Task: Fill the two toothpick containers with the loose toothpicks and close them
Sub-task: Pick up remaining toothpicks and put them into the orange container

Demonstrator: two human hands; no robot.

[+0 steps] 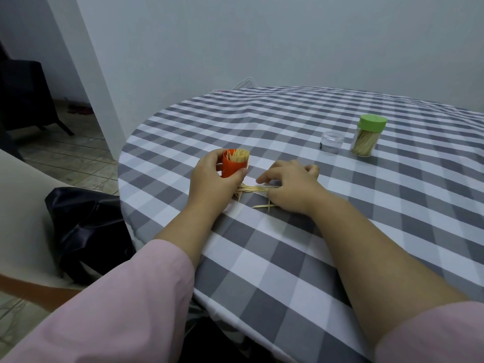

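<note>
The round table with the grey and white checked cloth filled most of what I saw, and everything of the task stood on it. Far to my right stood the clear plastic toothpick container with the green lid; it was upright, closed by its lid and full of toothpicks that stood a little slanted inside. Just beside it, on its left and not touching it, was a small clear plastic cap with a small dark mark low on its side; I could not read any writing on it or on the other containers.

Near the table's left edge my left hand held the orange plastic toothpick container, with the fingers and thumb curled round its wall. This container was open at the top and packed with toothpicks, whose tips stood out above the rim.

My right hand rested on the cloth with bent fingers over the loose wooden toothpicks, the index finger stretched more to the left. I could not tell if it really pinched any of them. The loose toothpicks lay in a small heap between my two hands, some crossing one another.
</note>
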